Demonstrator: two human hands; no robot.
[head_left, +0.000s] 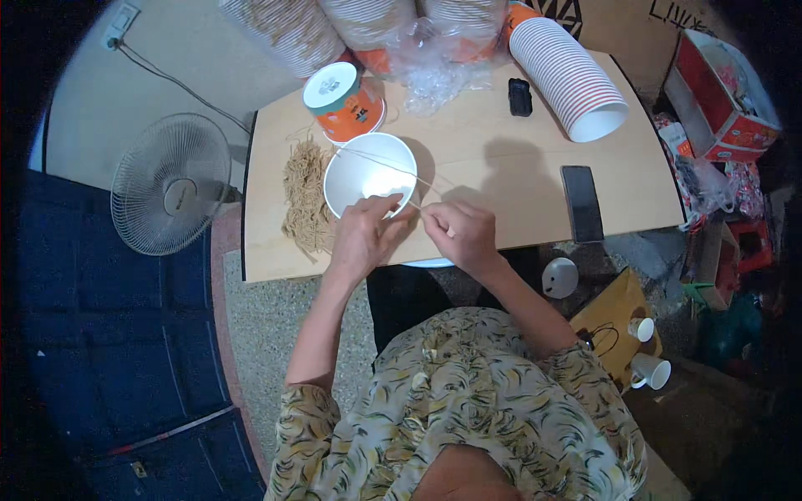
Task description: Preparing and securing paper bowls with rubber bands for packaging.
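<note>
- Reading my head view, I judge the step in hand to be working a length of thin tan cord (pixel 424 180) at the mouth of a white paper tub (pixel 355 179).
- I reckon the next move calls for a firm pinch and even tension, with the strands clear of the rim.
- Taking the tub's mouth as my clock, the cord's long axis slants across it from 10 toward 4 o'clock, its near end at my right fingers; the mouth faces up at me.
- My right hand (pixel 464 234), at 4 o'clock, seems to pinch the cord between thumb and forefinger, the other fingers curled in.
- My left hand (pixel 365 230), at 6 o'clock, lies over the near rim, fingers bent toward the right hand; I cannot tell whether it grips cord or tub.
- The tub sits near the front of the tabletop (pixel 518 221). A tangled cord bundle (pixel 305 196) lies beside it, between 8 and 9 o'clock, and an orange lidded tub (pixel 347 118) stands at 11.
</note>
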